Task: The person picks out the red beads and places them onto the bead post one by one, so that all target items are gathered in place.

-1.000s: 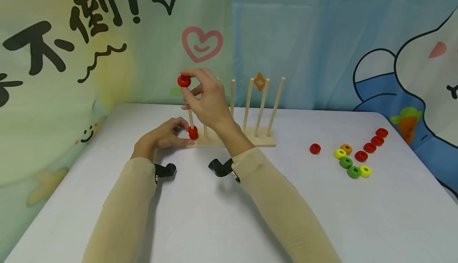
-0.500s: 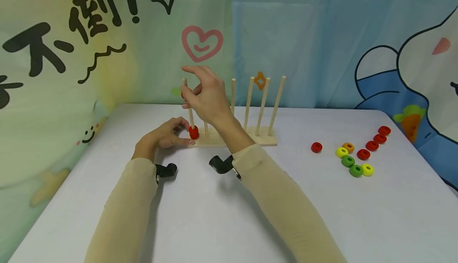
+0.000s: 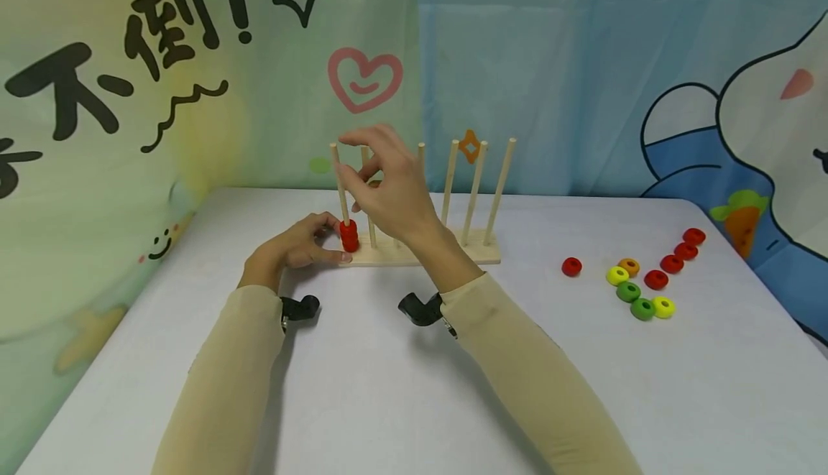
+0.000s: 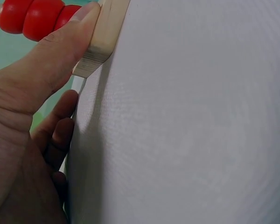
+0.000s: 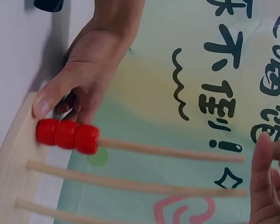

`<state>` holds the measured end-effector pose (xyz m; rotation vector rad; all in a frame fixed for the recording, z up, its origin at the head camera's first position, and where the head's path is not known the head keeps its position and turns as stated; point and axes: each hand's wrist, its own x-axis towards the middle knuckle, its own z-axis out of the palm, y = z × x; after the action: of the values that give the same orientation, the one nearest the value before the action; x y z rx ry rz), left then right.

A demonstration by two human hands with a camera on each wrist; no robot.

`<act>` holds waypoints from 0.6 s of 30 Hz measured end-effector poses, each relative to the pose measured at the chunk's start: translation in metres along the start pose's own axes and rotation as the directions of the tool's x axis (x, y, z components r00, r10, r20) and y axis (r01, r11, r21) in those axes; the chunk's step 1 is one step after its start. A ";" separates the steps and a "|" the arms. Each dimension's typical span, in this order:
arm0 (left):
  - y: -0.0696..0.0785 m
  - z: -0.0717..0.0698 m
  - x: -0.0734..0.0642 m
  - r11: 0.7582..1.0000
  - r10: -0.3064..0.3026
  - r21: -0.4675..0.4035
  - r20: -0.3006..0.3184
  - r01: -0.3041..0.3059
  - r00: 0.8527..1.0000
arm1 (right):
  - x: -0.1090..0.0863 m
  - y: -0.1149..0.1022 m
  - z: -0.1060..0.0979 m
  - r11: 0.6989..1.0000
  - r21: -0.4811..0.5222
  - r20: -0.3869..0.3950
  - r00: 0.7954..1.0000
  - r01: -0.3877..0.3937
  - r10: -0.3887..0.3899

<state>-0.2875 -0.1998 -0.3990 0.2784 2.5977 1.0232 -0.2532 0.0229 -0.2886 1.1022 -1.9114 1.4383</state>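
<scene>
A wooden peg board [image 3: 423,254] with a row of upright pegs stands on the table. Three red beads [image 5: 67,136] are stacked at the foot of its leftmost peg [image 3: 341,184]. My left hand [image 3: 300,243] grips the left end of the board, its thumb [image 4: 60,53] pressing on the base beside the beads; its index finger is hidden in the left wrist view. My right hand [image 3: 394,187] is raised in front of the pegs, just right of the leftmost one. Its thumb and index finger stand apart with nothing between them, and it hides part of the pegs behind.
To the right on the white table [image 3: 517,389] lie a lone red bead [image 3: 572,266], a line of red beads [image 3: 672,264], an orange bead [image 3: 629,266], yellow beads [image 3: 617,275] and green beads [image 3: 628,292]. A printed cloth [image 3: 517,65] hangs behind.
My right hand let go of a red bead at the leftmost peg's top; the bead slid down onto the stack. That hand then moved right and slightly down. My left hand stayed.
</scene>
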 end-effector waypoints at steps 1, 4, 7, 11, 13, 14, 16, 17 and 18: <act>0.000 0.000 0.000 1.000 -0.001 -0.003 -0.001 0.001 1.000 | -0.002 0.001 -0.002 1.000 0.024 -0.002 1.000 0.019 -0.019; 0.000 0.000 0.000 1.000 -0.001 -0.004 -0.001 0.001 1.000 | -0.007 0.003 -0.010 0.996 0.063 0.002 0.998 0.069 -0.070; 0.001 0.000 0.001 1.000 0.005 -0.007 -0.007 -0.005 1.000 | -0.012 0.001 -0.018 0.993 0.077 0.015 0.995 0.092 -0.094; 0.002 0.001 0.002 1.000 0.013 -0.008 -0.012 -0.013 1.000 | -0.020 -0.010 -0.029 0.991 0.086 0.025 0.994 0.102 -0.104; 0.001 0.001 0.002 1.000 0.013 -0.012 -0.011 -0.013 1.000 | -0.024 -0.018 -0.035 0.992 0.088 0.033 0.995 0.089 -0.092; 0.001 0.001 0.001 1.000 0.014 -0.014 -0.010 -0.014 1.000 | -0.026 -0.022 -0.038 0.993 0.084 0.039 0.996 0.079 -0.082; 0.001 0.001 0.000 1.000 0.019 -0.015 -0.006 -0.019 1.000 | -0.030 -0.027 -0.044 0.996 0.077 0.060 0.996 0.054 -0.059; 0.001 0.001 0.000 1.000 0.016 -0.017 -0.006 -0.016 1.000 | -0.033 -0.027 -0.046 0.996 0.075 0.073 0.996 0.040 -0.045; 0.000 0.001 -0.001 1.000 0.016 -0.016 -0.006 -0.016 1.000 | -0.035 -0.026 -0.048 0.997 0.075 0.086 0.996 0.028 -0.034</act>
<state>-0.2865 -0.1989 -0.3998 0.2930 2.5949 1.0516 -0.2159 0.0760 -0.2868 1.2430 -1.9052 1.4769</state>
